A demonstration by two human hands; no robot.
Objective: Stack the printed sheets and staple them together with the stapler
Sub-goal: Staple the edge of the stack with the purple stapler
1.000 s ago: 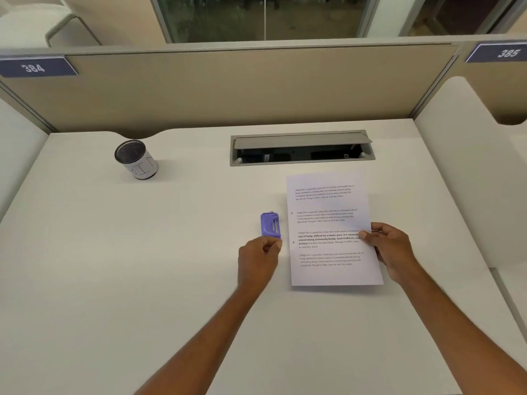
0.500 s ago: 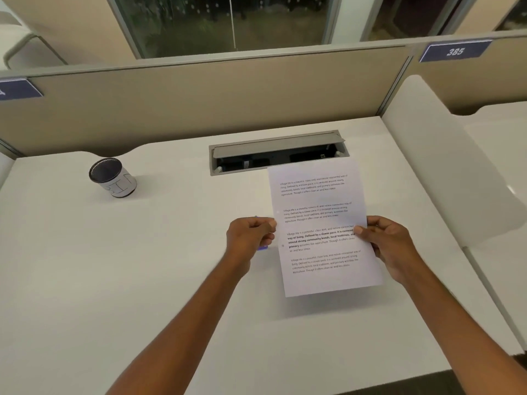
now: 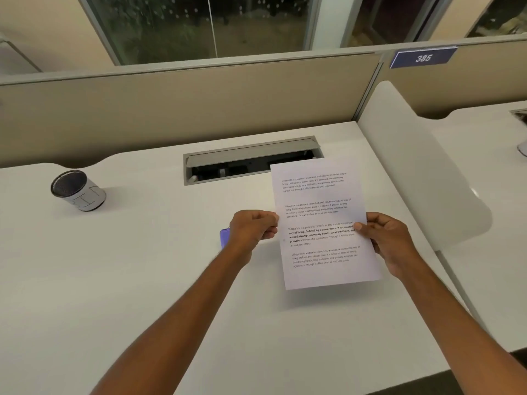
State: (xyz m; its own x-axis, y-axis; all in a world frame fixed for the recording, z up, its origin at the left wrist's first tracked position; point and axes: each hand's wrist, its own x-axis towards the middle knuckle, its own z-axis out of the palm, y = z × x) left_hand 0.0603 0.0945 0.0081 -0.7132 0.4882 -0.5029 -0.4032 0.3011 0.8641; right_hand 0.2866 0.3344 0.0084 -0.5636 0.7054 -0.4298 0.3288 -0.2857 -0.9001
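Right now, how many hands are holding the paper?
2. The left hand pinches the left edge of the printed sheets, and the right hand grips the right edge. Only the top sheet shows, so any sheets under it are hidden.

A white counter (image 3: 114,280) meets a beige partition (image 3: 199,104) at its far edge, where a grey cable hatch (image 3: 251,155) stands open. Dark windows (image 3: 176,24) run above the partition. A blue plate (image 3: 423,57) numbered 385 sits far right, above a white divider (image 3: 413,166) and the neighbouring desk (image 3: 482,138).
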